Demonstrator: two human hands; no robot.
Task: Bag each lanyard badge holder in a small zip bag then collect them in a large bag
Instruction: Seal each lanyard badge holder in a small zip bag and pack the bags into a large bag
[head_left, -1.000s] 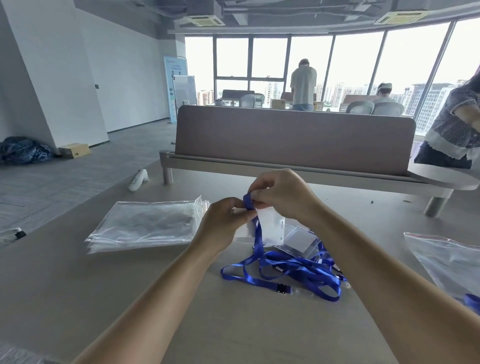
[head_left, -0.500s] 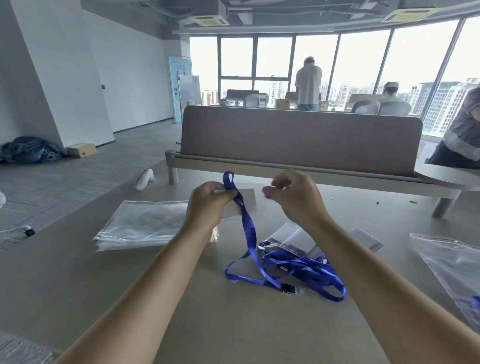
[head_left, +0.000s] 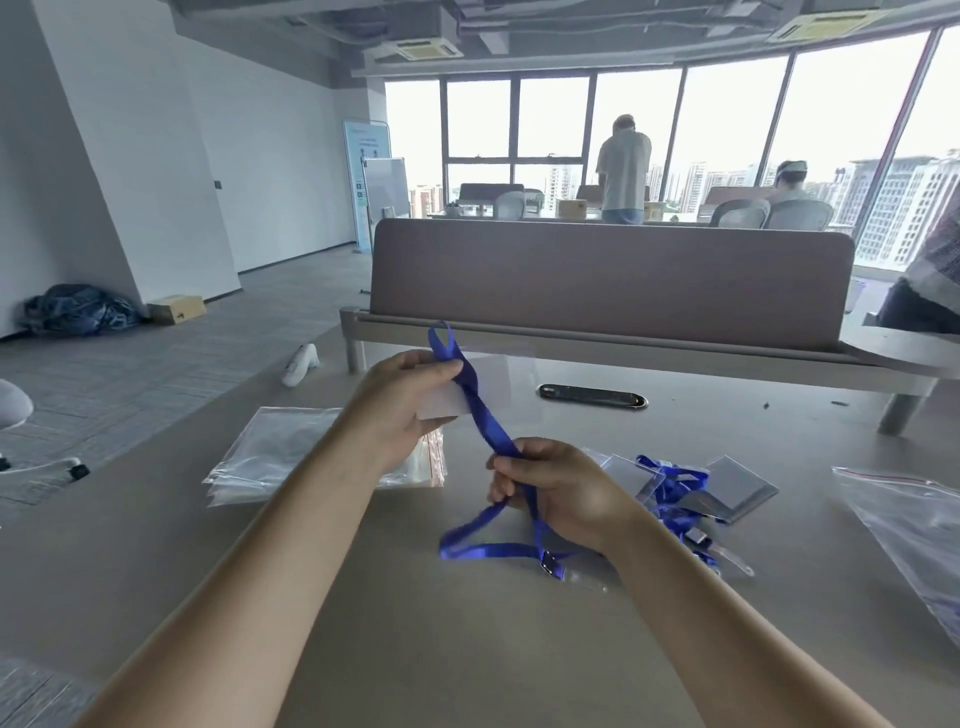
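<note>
Blue lanyard (head_left: 485, 423) sat clamped in your right hand (head_left: 563, 493); your left hand (head_left: 402, 402) pinched one badge holder (head_left: 501, 379), one zip-bag stack (head_left: 280, 457) beside it.

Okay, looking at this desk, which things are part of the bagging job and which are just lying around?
Job: blue lanyard in left hand and right hand, its clear badge holder, small zip bags, waiting lanyard pile, large bag.
Lying about: black cable slot, white object on floor, cardboard box, blue bundle.
</note>
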